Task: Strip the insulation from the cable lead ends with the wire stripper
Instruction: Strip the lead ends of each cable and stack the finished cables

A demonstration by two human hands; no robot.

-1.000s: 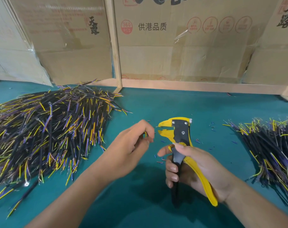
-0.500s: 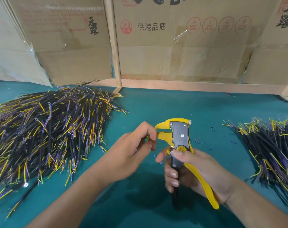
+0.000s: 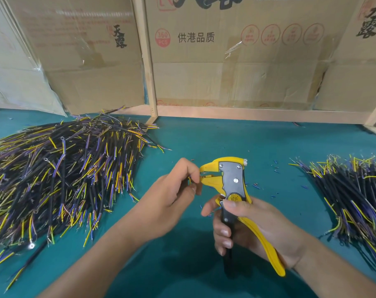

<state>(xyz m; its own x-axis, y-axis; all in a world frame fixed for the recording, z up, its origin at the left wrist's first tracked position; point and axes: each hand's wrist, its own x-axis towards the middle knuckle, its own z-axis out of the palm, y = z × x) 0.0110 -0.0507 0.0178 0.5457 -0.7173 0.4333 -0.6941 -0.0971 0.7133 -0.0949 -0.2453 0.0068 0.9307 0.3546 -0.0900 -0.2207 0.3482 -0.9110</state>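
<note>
My right hand (image 3: 253, 229) grips the handles of the yellow and black wire stripper (image 3: 232, 181), which stands upright over the teal table with its jaws pointing left. My left hand (image 3: 172, 194) pinches a cable lead end (image 3: 189, 180) right at the jaw mouth. Most of that cable is hidden inside the hand. The lead tip sits between the two yellow jaws. A big pile of black cables (image 3: 60, 173) with yellow and purple leads lies to the left. A smaller pile (image 3: 354, 194) lies to the right.
Small blue and yellow insulation scraps (image 3: 275, 168) are scattered on the teal table (image 3: 236, 138) around the stripper. Cardboard boxes (image 3: 225, 61) and a wooden frame (image 3: 148, 61) close off the back.
The stripper and my left hand have come closer together, and the lead end now sits in the jaws. The piles have not moved.
</note>
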